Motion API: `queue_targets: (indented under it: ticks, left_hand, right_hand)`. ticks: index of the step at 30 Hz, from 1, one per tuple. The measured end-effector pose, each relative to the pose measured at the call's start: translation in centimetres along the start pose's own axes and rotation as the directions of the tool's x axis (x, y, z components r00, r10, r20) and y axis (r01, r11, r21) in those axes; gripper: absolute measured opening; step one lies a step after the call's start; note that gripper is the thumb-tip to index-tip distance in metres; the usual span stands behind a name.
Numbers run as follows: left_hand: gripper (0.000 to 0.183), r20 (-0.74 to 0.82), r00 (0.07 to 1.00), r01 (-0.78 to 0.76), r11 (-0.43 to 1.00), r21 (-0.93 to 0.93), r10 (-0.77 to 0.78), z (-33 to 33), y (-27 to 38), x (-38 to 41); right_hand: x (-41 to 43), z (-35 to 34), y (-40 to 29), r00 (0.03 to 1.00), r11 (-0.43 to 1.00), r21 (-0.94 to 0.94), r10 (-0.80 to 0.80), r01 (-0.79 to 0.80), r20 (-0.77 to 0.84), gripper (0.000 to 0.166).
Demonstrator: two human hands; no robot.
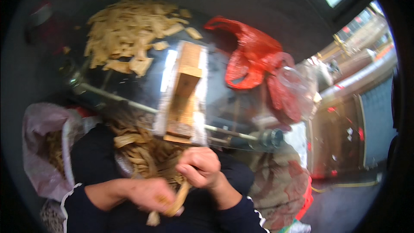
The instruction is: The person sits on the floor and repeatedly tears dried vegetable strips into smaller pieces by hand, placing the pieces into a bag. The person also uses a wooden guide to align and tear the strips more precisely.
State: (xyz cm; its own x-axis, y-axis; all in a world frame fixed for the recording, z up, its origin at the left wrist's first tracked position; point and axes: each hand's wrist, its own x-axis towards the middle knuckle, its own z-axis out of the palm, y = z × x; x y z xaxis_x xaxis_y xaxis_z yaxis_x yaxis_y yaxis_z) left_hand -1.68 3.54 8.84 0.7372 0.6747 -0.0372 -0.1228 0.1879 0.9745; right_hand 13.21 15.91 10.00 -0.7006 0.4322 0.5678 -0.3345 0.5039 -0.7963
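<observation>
My left hand (152, 195) and my right hand (200, 167) are over my lap, both closed on a flat, tan, dried-looking strip (182, 197) that runs between them. The strip's lower end hangs below my left hand. More long tan strips (139, 155) lie heaped on my lap just beyond the hands. On the glass table ahead stands a wooden block device (186, 103) on a pale base, its near end close to my right hand. A pile of short, flat cut pieces (129, 32) of similar colour lies at the table's far left.
Red plastic bags (255, 55) and a clear plastic bag (296, 84) lie on the table's right. The glass table's near rail (129, 103) crosses in front of me. An open pale sack (48, 149) stands at left, a brown sack (275, 181) at right.
</observation>
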Motion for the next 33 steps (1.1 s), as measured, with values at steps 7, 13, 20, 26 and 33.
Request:
queue_targets:
  ticks: [7,13,20,26,33]
  left_hand:
    - [0.035,-0.376,0.775,0.237,0.318,0.918,0.508,-1.4,4.7,-0.5]
    - [0.037,-0.205,0.617,0.064,0.211,0.975,0.760,-2.0,2.9,0.3]
    - [0.030,-0.446,0.468,0.243,0.374,0.895,0.763,-2.4,2.6,0.2]
    - [0.025,-0.535,0.612,0.322,0.434,0.841,0.582,-1.7,2.5,-0.6]
    - [0.010,-0.431,0.540,0.051,0.483,0.874,0.723,-2.5,3.4,-1.5]
  right_hand:
    - [-2.3,3.0,1.0,0.824,0.738,0.383,0.549,-0.556,0.139,0.016]
    - [-2.0,3.2,-0.4,0.440,0.140,0.601,0.811,-0.787,0.387,0.010]
    - [-1.7,3.4,-0.8,0.808,0.766,0.403,0.581,-0.500,-0.101,0.010]
    - [-0.6,2.9,-0.7,0.984,0.921,-0.352,0.180,-0.168,0.001,0.015]
    - [-0.5,2.6,-0.6,0.770,0.777,-0.089,0.629,-0.623,0.108,0.028]
